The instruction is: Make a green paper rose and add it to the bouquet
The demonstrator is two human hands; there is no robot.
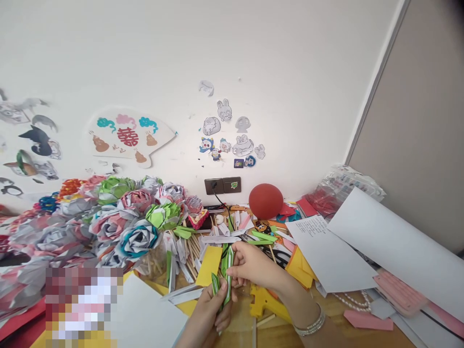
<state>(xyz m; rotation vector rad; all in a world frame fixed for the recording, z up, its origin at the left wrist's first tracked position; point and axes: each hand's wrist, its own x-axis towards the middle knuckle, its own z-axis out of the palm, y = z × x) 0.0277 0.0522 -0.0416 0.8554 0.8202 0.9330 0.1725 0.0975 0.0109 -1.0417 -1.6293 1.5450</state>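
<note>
My left hand (209,305) is closed around folded green-and-white paper pieces (228,265) at the front middle of the desk. The fingers of my right hand (250,265) pinch the upper part of the same paper. One folded end stands a little apart on the left, by my left thumb. Parts of the paper inside both hands are hidden. Just behind them lies a yellow paper piece (209,266). Under my right forearm sits a yellow glue gun (266,300), partly covered.
Paper flowers (137,238) crowd the left side. Loose folded strips (181,263) and sticks lie behind my hands. A red balloon (266,201) rests by the wall near a socket (222,185). White sheets (395,246) and a pink keyboard (400,291) are at right.
</note>
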